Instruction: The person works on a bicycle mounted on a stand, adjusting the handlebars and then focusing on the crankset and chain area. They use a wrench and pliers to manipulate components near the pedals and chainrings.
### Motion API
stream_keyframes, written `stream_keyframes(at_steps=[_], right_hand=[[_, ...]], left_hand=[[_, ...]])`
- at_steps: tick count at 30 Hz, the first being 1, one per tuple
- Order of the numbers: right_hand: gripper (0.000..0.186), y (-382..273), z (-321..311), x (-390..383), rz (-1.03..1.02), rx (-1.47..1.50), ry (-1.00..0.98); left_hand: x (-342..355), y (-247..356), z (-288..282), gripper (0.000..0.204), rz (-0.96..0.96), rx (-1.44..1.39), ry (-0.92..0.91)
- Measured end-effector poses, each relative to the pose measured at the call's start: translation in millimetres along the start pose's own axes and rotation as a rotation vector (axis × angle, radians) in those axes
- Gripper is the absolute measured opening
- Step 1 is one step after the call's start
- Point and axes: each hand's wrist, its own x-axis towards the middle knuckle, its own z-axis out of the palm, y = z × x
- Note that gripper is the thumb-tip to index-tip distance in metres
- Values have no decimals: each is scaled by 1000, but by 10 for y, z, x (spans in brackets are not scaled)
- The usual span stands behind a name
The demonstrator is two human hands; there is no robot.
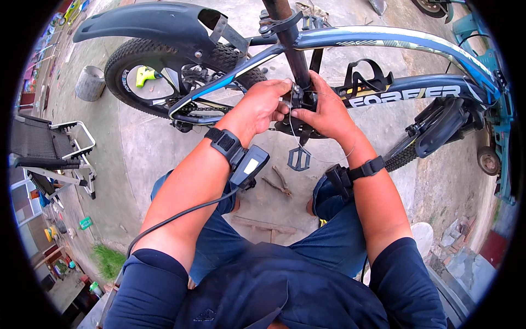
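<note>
- Thumb and forefinger of the left hand (267, 107) are narrowed at a small dark fitting (296, 98) low on the seat tube (292, 48) of the bicycle (329, 37); whether they pinch it cannot be told.
- The right hand (329, 115) curves about the tube's right side, thumb in front; its hold is unclear.
- A thin wire (292, 125) loops loosely below both hands, above the pedal (299, 159); it is probably light, springy and easily kinked, best taken close to the fitting.
- Sticks (278, 185) lie on the concrete floor (131, 164), between the person's legs.
- The bicycle spans the floor toward its far edge, rear wheel (112, 72) leftward; as a whole it is likely heavy and stiff, steadied best by the seat tube, whereas the rear mudguard (142, 24) looks flexible.
- A folding chair (41, 140) stands near the floor's left edge, a turquoise vehicle (505, 148) along its right.
</note>
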Motion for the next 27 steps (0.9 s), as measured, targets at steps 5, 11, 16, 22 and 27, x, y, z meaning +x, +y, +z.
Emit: stream_keyframes(at_steps=[5, 11, 16, 22, 27], right_hand=[[98, -62, -11, 12, -6, -39, 20], [106, -206, -81, 6, 68, -56, -57], [106, -197, -58, 3, 84, -44, -53], [106, -127, -12, -6, -9, -105, 5], [105, -108, -3, 2, -38, -101, 27]], left_hand=[[2, 8, 76, 29, 45, 69, 28], [-16, 26, 138, 26, 10, 87, 72], [13, 25, 137, 19, -2, 44, 56], [42, 14, 133, 27, 0, 11, 51], [50, 7, 131, 22, 1, -16, 50]])
